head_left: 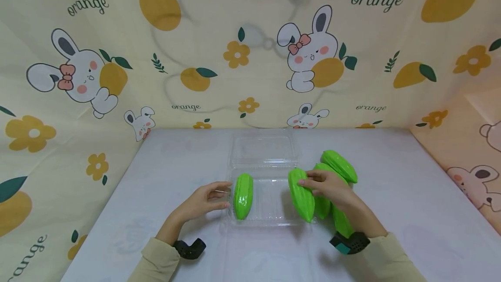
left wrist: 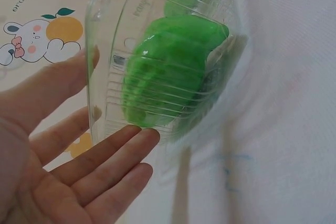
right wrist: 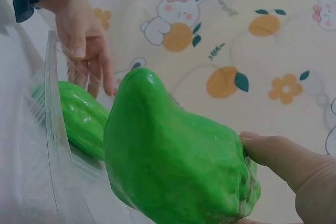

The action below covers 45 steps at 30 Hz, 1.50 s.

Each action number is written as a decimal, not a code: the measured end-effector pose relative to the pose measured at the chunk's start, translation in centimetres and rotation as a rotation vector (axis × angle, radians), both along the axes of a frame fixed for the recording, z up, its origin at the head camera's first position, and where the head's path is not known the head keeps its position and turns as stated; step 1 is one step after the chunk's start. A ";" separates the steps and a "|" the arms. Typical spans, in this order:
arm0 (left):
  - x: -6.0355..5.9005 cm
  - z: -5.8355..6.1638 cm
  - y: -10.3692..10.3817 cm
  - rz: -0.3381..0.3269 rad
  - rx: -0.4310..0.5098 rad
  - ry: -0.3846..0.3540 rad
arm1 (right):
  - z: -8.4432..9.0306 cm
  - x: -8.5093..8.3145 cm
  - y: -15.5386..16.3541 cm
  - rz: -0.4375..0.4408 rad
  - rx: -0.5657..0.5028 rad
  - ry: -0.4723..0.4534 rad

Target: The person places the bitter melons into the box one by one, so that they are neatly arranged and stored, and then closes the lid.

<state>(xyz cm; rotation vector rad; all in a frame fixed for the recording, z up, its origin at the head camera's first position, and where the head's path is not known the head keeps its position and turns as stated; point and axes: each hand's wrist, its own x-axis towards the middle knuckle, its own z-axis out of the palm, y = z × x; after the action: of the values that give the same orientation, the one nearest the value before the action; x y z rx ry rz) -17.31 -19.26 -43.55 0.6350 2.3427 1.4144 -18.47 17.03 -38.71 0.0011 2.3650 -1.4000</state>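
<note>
centre-right, right hand (head_left: 332, 187) pinches green gourd (head_left: 301, 198); glossy skin could cause slip; left hand (head_left: 205, 200), centre-left, fingers relaxed.

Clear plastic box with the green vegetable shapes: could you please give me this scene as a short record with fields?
Container: clear ribbed plastic box, transparent plastic lid open behind it
Inside box: one glossy green ridged vegetable shape, at left end
Right hand: holds another glossy green ridged shape at the box's right end
Left hand: beside the box's left wall; contact unclear
Right of box: heap of similar green shapes, partly hidden
Surface: white tabletop
</note>
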 end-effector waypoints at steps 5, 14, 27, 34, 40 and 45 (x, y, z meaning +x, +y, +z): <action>0.0 0.2 0.0 0.001 0.011 -0.005 | -0.2 -0.2 -0.4 0.008 -0.027 -0.001; 0.2 0.4 0.0 0.001 0.018 -0.015 | -0.3 -0.3 -1.2 -0.005 -0.027 -0.002; 0.2 0.3 0.0 -0.003 0.021 -0.012 | -0.5 -0.5 -2.8 -0.012 -0.070 0.001; 0.1 0.2 0.0 -0.003 0.021 -0.014 | -1.0 -0.7 -3.7 -0.017 -0.076 -0.016; 0.1 0.2 0.0 -0.002 0.013 -0.001 | -1.4 -0.8 -4.2 -0.014 -0.095 0.003; 0.1 0.1 0.0 0.000 0.017 -0.006 | -1.5 -0.8 -4.7 -0.004 -0.076 0.006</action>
<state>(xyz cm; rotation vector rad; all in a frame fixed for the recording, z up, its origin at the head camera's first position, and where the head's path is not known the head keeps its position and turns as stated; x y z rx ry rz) -17.20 -19.28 -43.48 0.6338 2.3286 1.4352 -19.27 12.37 -40.21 -0.0186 2.3165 -1.4929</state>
